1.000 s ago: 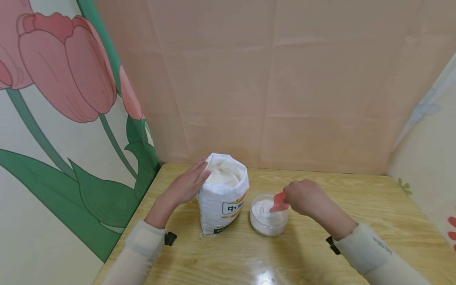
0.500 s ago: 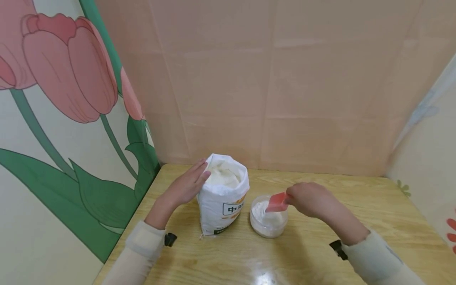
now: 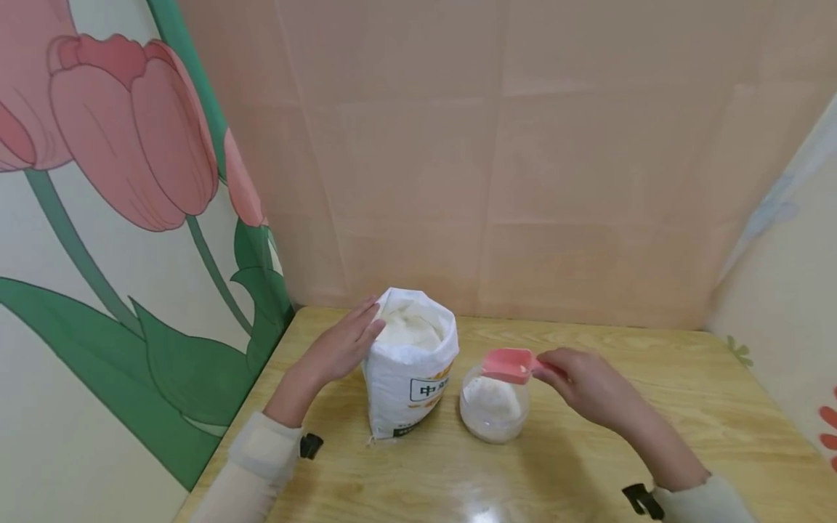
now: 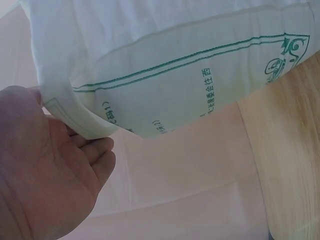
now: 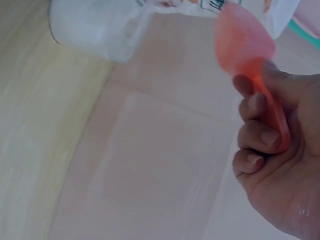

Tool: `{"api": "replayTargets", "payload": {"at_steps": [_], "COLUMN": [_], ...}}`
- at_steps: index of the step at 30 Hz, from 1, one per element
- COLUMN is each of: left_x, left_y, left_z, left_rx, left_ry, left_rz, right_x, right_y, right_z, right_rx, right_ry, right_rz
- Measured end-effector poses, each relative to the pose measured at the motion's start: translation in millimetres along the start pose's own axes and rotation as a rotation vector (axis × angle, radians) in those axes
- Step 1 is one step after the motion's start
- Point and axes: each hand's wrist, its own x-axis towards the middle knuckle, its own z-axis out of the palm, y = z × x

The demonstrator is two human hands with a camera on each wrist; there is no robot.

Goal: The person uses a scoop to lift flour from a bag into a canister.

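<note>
A white bag of powder that looks like flour (image 3: 402, 392) stands upright with its top gaping. My left hand (image 3: 343, 345) grips its left rim; in the left wrist view several curled fingers (image 4: 102, 155) lie against the edge of the cloth. In my right hand (image 3: 591, 381) is a pink scoop (image 3: 508, 365), its handle wrapped by the fingers in the right wrist view. The scoop is held level over the back edge of a clear round container (image 3: 495, 430) filled with white powder. A little white powder clings inside the scoop.
The wooden table (image 3: 418, 483) carries the bag and the container side by side. Behind it hangs a creased pinkish-beige sheet (image 3: 405, 181). A tulip-painted wall (image 3: 150, 290) borders the left, and a pale wall (image 3: 791, 305) the right.
The scoop has risen from the powder in the container and levelled out, its handle now to the right. My right hand has shifted slightly right; the left stays on the bag's rim.
</note>
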Motion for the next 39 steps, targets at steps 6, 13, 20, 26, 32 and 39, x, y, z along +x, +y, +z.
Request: {"api": "replayTargets", "payload": {"at_steps": [6,13,20,26,32,39], "left_x": [0.4,0.8,1.1,1.3,1.3,1.1], "left_y": [0.1,0.9,2.1,2.2,1.7,1.9], "left_z": [0.3,0.7,1.5,2.1,1.8,1.9], "left_rx": [0.004,0.001,0.008,0.008,0.014,0.013], "left_ry": [0.003,0.007,-0.001,0.001,0.001,-0.007], "left_rz": [0.001,0.014,0.006,0.017,0.038,0.033], "right_x": [-5.8,-1.4,11.2,25.1,38.5,54.5], "right_y": [-1.4,-6.1,-16.5,-30.6,-48.4,-59.1], "right_z": [9.9,3.4,-11.9,-26.1,-37.4,-38.6], "right_rx": [0.029,0.001,0.011,-0.021,-0.062,-0.084], "right_ry": [0.053,0.120,0.182,0.220,0.204,0.189], "right_rz": [0.032,0.011,-0.069,-0.134,-0.171,-0.217]}}
